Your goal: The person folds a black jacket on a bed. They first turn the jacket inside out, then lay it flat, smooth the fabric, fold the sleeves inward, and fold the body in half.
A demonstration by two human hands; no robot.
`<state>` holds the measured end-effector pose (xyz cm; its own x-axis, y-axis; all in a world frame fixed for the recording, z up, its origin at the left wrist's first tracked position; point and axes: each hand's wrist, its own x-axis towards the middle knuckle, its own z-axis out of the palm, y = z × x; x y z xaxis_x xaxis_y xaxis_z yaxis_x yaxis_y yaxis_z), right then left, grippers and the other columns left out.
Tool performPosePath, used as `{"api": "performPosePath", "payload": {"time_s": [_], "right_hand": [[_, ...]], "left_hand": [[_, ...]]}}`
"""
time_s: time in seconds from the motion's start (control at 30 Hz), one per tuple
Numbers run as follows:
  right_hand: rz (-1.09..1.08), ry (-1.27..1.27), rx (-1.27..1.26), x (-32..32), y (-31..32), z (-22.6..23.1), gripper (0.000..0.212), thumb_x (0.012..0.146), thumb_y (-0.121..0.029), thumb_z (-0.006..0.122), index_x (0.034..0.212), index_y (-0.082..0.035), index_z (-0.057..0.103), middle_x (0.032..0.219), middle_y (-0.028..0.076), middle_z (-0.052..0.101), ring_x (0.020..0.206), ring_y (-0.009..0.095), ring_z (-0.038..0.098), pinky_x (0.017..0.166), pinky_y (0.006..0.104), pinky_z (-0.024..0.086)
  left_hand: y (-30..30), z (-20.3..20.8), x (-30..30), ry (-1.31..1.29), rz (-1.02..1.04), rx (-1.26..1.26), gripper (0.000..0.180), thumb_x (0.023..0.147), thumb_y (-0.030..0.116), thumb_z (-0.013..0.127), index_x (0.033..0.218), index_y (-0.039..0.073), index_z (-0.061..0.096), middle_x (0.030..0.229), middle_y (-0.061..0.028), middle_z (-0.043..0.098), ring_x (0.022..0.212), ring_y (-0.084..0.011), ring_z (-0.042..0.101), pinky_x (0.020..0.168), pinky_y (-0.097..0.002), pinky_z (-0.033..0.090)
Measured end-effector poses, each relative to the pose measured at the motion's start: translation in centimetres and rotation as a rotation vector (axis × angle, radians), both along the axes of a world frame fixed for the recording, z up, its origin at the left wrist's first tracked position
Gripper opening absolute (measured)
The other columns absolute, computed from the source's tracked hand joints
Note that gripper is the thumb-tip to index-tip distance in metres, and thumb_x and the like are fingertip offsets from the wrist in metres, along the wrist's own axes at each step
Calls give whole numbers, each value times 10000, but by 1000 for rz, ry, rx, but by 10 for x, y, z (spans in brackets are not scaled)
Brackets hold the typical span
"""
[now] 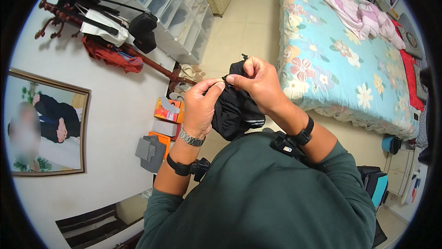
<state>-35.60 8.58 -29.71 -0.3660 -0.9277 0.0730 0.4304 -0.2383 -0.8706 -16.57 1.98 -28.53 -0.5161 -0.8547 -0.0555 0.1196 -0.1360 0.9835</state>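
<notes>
A black cloth item (230, 115) with pale stripes near its lower edge hangs in front of my body; its folds hide whether it is a bag or a garment. My left hand (199, 106) has thumb and forefinger pinched together at its upper edge. Close by, my right hand (262, 85) pinches the same edge, its thumb tip almost meeting the left fingertips. A small dark cord end or toggle (244, 57) sticks up beside the right forefinger. The cloth drops below and between both hands.
At the right stands a bed (322, 64) with a flowered blue cover. A wooden coat rack (156, 67) with a cap and bags leans across the upper left, beside clear storage cubes (170, 14). Boxes (168, 111) and shoes (189, 71) lie left of my hands.
</notes>
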Motion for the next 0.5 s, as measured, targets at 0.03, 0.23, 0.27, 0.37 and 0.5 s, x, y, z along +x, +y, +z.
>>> {"api": "performPosePath", "payload": {"time_s": [0.03, 0.23, 0.27, 0.37, 0.5], "right_hand": [[21, 2, 26, -1, 1, 0, 499, 940, 56, 915, 894, -144, 460, 847, 32, 678, 752, 132, 717, 656, 286, 581], [125, -231, 185, -10, 4, -8, 388, 977, 10, 904, 989, -133, 544, 957, 83, 778, 808, 183, 795, 723, 303, 656], [152, -244, 192, -13, 4, -9, 375, 983, 3, 902, 1008, -132, 552, 973, 87, 786, 830, 191, 806, 742, 308, 666], [213, -292, 206, -18, 4, -14, 349, 993, 0, 892, 1044, -130, 572, 1002, 90, 801, 881, 202, 823, 784, 317, 686], [225, -298, 198, -21, 5, -19, 305, 997, 18, 871, 1040, -130, 608, 1007, 83, 811, 878, 198, 826, 785, 309, 695]], "left_hand": [[1, -1, 0, -8, 7, -13, 186, 1100, 50, 774, 1253, -45, 820, 1139, -18, 789, 1040, -85, 699, 959, -256, 559], [2, -3, 0, -22, -20, -74, 185, 1108, 47, 769, 1267, -37, 811, 1157, -12, 779, 1065, -84, 693, 983, -262, 561], [2, -3, 0, -14, -27, -61, 186, 1108, 45, 769, 1271, -34, 809, 1161, -10, 777, 1067, -82, 692, 985, -261, 561], [3, -4, 2, -11, -48, -29, 193, 1105, 36, 767, 1284, -24, 805, 1176, -6, 772, 1074, -80, 693, 991, -261, 563], [1, -9, 6, -65, -88, -18, 227, 1089, 9, 757, 1311, -18, 791, 1202, -3, 764, 1081, -82, 696, 1003, -265, 565]]}}
